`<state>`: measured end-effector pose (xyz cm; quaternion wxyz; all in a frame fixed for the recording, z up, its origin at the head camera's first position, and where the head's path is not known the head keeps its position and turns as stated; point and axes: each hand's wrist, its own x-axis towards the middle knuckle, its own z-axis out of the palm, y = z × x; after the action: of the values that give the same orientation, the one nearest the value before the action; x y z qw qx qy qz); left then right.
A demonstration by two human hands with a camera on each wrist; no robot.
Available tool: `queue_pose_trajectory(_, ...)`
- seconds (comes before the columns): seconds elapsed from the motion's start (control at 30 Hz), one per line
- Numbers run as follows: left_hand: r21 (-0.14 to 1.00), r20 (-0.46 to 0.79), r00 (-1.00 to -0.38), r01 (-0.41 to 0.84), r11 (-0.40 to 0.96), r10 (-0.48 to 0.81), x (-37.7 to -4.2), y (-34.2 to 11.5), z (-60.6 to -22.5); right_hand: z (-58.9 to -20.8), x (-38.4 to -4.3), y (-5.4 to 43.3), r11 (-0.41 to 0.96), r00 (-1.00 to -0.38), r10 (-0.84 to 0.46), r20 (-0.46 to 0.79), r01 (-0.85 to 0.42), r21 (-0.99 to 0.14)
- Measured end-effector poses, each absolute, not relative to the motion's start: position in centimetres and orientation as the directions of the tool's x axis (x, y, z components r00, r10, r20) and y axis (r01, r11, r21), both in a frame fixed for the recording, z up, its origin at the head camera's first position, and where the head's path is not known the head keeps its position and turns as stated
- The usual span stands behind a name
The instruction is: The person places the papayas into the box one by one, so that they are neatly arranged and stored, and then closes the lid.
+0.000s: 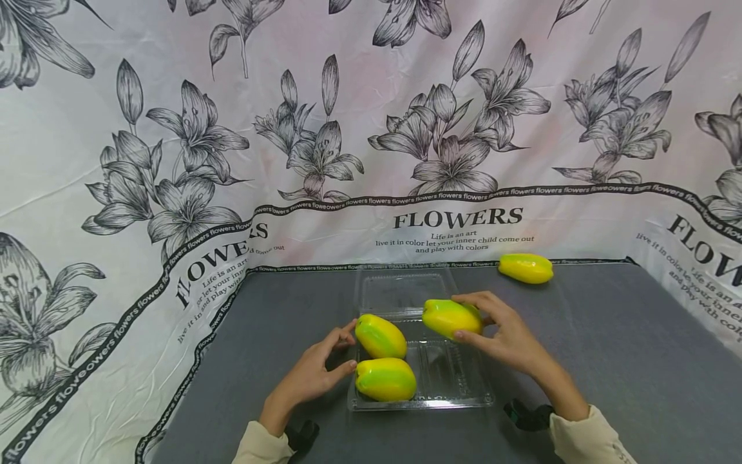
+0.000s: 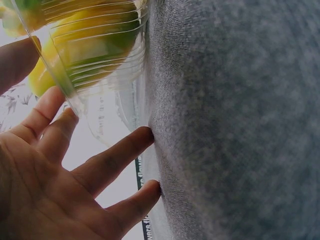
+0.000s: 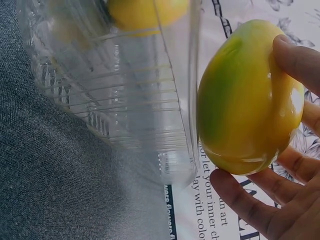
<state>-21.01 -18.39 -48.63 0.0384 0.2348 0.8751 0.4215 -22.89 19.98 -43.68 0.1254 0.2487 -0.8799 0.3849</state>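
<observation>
A clear plastic clamshell box [image 1: 449, 370] lies on the table with its lid [image 1: 406, 291] folded back. Two glossy yellow-green fruits, an upper one [image 1: 380, 336] and a lower one [image 1: 385, 379], rest in its left half. My right hand [image 1: 507, 328] holds a third yellow-green fruit [image 1: 455, 318] over the box's right half, thumb on one side and fingers on the other. At the left rim is my left hand [image 1: 315, 370], its fingers spread; in the left wrist view the fingertips [image 2: 57, 95] meet the plastic edge and two other fingers reach the cloth.
Another yellow-green fruit [image 1: 525, 268] lies at the back right of the grey table [image 1: 626, 361], close to the flower-printed curtain [image 1: 324, 232]. That curtain borders the table at the back and both sides. Each wrist wears a black strap.
</observation>
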Motion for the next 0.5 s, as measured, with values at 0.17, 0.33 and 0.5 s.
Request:
queue_pose_trajectory(0.17, 0.758, 0.134, -0.884, 0.382, 0.529, 0.447, -20.92, -18.4, -48.54, -43.7, -22.82, 19.9, 0.578, -0.845, -0.344, 0.41, -0.535, -0.616)
queue_pose_trajectory(0.33, 0.759, 0.133, -0.884, 0.382, 0.528, 0.449, -20.9, -18.41, -48.54, -43.77, -22.77, 19.65, 0.57, -0.842, -0.352, 0.41, -0.54, -0.619)
queue_pose_trajectory(0.5, 0.759, 0.136, -0.883, 0.384, 0.525, 0.449, -20.9, -18.4, -48.55, -43.81, -22.71, 19.35, 0.577, -0.84, -0.362, 0.405, -0.543, -0.61)
